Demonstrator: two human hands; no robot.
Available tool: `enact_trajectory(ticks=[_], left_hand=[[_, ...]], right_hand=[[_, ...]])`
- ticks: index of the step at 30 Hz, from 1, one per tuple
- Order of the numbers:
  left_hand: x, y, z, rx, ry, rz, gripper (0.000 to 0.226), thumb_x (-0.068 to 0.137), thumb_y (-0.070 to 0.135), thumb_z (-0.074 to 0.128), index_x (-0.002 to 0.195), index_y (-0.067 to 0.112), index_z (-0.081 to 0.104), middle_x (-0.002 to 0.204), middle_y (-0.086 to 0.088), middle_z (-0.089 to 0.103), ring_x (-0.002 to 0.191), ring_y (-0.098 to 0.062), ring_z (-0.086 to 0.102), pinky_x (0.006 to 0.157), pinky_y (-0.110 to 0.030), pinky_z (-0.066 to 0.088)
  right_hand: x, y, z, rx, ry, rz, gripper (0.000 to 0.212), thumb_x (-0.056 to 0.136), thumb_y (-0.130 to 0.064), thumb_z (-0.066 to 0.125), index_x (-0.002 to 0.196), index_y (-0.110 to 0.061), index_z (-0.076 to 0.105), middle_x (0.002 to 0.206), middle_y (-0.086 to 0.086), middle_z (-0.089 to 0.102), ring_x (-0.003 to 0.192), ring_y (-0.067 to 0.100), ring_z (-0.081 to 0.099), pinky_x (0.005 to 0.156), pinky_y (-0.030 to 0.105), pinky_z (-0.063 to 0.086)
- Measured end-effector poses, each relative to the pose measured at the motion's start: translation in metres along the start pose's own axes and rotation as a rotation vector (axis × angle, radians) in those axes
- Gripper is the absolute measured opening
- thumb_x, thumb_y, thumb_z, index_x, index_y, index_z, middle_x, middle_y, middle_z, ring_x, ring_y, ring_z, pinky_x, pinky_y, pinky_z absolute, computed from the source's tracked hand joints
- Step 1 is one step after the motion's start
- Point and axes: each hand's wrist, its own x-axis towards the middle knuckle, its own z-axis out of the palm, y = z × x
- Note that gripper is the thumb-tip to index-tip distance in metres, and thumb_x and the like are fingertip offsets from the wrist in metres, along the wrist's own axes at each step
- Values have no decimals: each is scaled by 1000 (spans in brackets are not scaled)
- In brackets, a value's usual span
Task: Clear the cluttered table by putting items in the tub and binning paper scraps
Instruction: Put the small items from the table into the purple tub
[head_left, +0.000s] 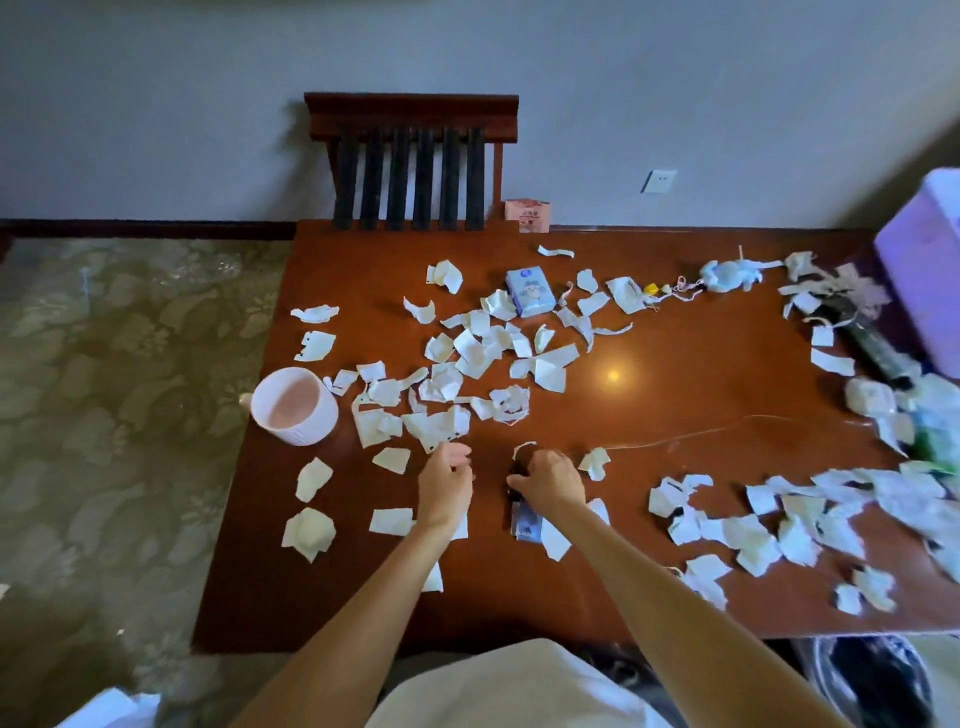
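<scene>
The work is at the near middle of the table (675, 364), and the step in hand looks like picking out a proper item rather than paper. The right hand (550, 478) has its fingers curled down over a small dark item (516, 475), apparently clamped on it, with a blue packet (524, 522) lying just beneath the wrist. The left hand (445, 480) sits close beside it with its fingers curled inward. Whether it pinches a scrap or holds nothing I cannot tell. Paper scraps (467, 358) still cover most of the surface, thickest in the middle and along the near right, so the task seems barely begun. The purple tub (924, 291) stands at the far right edge, well apart from both hands. A white round basket (293, 410) sits at the left edge (it could be for scraps, though a bagged bin (826, 675) also shows on the floor, near right). The next move probably calls for lifting the dark item clear and carrying it a long way right to the tub.
</scene>
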Motion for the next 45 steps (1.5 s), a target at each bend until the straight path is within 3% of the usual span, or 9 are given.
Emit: enact_trajectory(ticks=[3,11,14,18,24,29,35,43,45], left_hand=[[-4,5,6,-17,-23,-22,27,96,4,40,118,8,56,120,-9,61,92,-14,58,82,-24,50],[-12,47,19,-36,-367,37,47,88,5,58,131,18,42,120,6,55,114,-9,51,99,-27,36],[-1,68,29,-52,-379,107,40,87,10,63,123,17,47,115,1,62,111,-16,57,96,-27,42],[16,100,36,-106,-359,204,12,92,9,57,102,17,53,88,3,59,83,-7,55,72,-11,44],[56,119,27,-271,-300,52,26,97,16,48,123,15,52,109,0,57,103,-14,51,91,-28,38],[93,124,7,-544,-275,-59,25,96,5,49,120,5,51,112,-14,63,100,-26,65,90,-34,50],[109,141,-8,-547,-238,-101,8,94,5,52,99,9,56,84,-9,65,76,-22,66,68,-28,54],[109,144,-8,-446,-39,-100,19,93,19,56,75,14,54,63,-4,55,41,-7,53,49,-20,45],[102,146,-4,-425,-21,-124,20,94,24,55,77,13,54,62,-4,53,45,-10,49,48,-21,41]], right_hand=[[3,3,-7,164,-12,-32,25,89,-21,61,68,-13,50,87,9,56,79,22,53,59,25,39],[14,11,-71,584,-213,-261,11,91,-5,56,101,0,58,65,8,65,42,4,58,44,12,44],[20,0,-102,588,-239,-381,6,89,-5,60,94,-3,63,64,5,66,48,6,59,50,11,46],[33,-21,-134,711,-246,-423,11,87,-1,59,93,-7,67,67,3,69,53,2,59,57,10,49],[82,-52,-159,929,-7,-218,23,88,2,44,92,-4,66,75,9,67,57,16,55,55,21,42],[152,-67,-146,327,214,-161,35,94,-15,51,128,-5,48,131,15,55,111,27,58,76,28,50],[186,-82,-125,-62,185,-188,64,90,-40,55,143,-20,26,136,12,41,126,30,42,95,40,49],[180,-83,-126,56,286,-85,69,81,-24,70,135,-12,27,130,14,45,124,28,45,92,36,49],[170,-79,-134,188,312,-103,65,79,-25,72,129,-12,31,124,12,47,119,27,49,83,33,52]])
